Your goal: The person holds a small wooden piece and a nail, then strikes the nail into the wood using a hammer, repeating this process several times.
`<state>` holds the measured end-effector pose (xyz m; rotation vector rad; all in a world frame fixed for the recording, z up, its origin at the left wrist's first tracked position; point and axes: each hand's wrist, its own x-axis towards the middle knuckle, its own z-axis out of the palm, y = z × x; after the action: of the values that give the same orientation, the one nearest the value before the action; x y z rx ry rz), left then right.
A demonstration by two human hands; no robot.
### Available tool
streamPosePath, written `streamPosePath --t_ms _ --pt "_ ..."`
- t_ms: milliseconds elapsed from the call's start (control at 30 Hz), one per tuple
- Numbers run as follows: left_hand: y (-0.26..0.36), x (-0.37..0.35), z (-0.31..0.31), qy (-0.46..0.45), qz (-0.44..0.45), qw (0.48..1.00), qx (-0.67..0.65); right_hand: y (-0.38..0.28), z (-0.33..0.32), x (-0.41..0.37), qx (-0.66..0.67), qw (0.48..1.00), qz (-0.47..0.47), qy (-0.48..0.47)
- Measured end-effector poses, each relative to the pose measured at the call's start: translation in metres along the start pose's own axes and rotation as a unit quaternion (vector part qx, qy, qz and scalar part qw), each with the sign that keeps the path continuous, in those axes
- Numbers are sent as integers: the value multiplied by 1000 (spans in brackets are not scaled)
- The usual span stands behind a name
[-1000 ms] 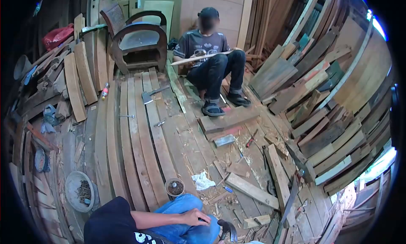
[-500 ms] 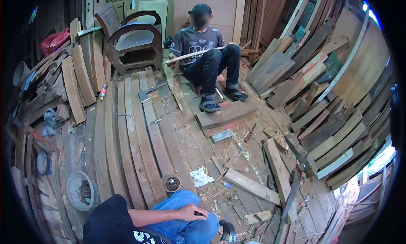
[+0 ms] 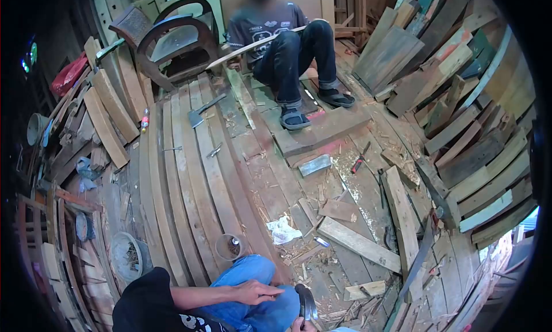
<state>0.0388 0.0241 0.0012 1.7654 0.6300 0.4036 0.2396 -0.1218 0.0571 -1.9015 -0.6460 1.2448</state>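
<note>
My left hand (image 3: 259, 292) is over my jeans at the knee, fingers drawn together with the index finger pointing forward. Anything between the fingertips is too small to make out. At the bottom edge, partly cut off, my right hand (image 3: 303, 325) is closed round the handle of a claw hammer (image 3: 306, 301). The hammer's dark metal head stands upright beside my right knee. Just beyond my left knee is a clear plastic tub (image 3: 225, 249) with small dark bits and a shiny piece inside.
A person (image 3: 269, 38) sits opposite with a long wooden strip (image 3: 253, 46) across the lap. A hatchet (image 3: 198, 114), a sharpening-stone-like block (image 3: 315, 164), a screwdriver (image 3: 359, 160) and a white cloth (image 3: 283, 231) lie on the plank floor. Lumber stacks (image 3: 483, 165) line the right; a wooden chair (image 3: 178, 41) stands behind.
The view has shifted, so the scene sits a little differently. My left index finger has straightened, and the dark thing at that hand no longer shows. My right hand and hammer have come further into view.
</note>
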Motion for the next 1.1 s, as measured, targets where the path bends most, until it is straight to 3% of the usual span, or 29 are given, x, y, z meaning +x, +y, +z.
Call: streamPosePath --t_ms 67,200,400,633,700,767,800,833,967,1067,1100 --pt "18 7 -6 -47 -83 995 -42 -17 -5 3 -24 999 45 9" --pt "10 6 -7 -90 -40 993 61 -75 -17 -1 3 989 151 -9" --pt "11 1 -2 -121 -51 989 74 -71 -31 -15 -61 996 66 14" --pt "0 -24 5 -80 -35 993 76 -41 -27 -52 -121 992 -28 30" --pt "-1 -32 10 -49 36 995 83 -36 -22 -72 -126 991 -30 41" --pt "3 -38 8 -29 52 995 85 -30 -15 -87 -133 989 -39 52" --pt "1 -40 7 -34 17 995 97 -26 -12 -96 -139 988 -43 57" --pt "-3 -44 8 -37 -19 993 108 -21 -9 -105 -148 986 -46 65" --pt "-16 -54 9 -1 18 992 122 -16 3 -132 -192 974 -40 109" --pt "-12 -67 1 11 53 991 126 -16 17 -151 -173 956 -144 188" --pt "-12 -71 1 0 56 991 122 -23 20 -161 -172 956 -136 197"
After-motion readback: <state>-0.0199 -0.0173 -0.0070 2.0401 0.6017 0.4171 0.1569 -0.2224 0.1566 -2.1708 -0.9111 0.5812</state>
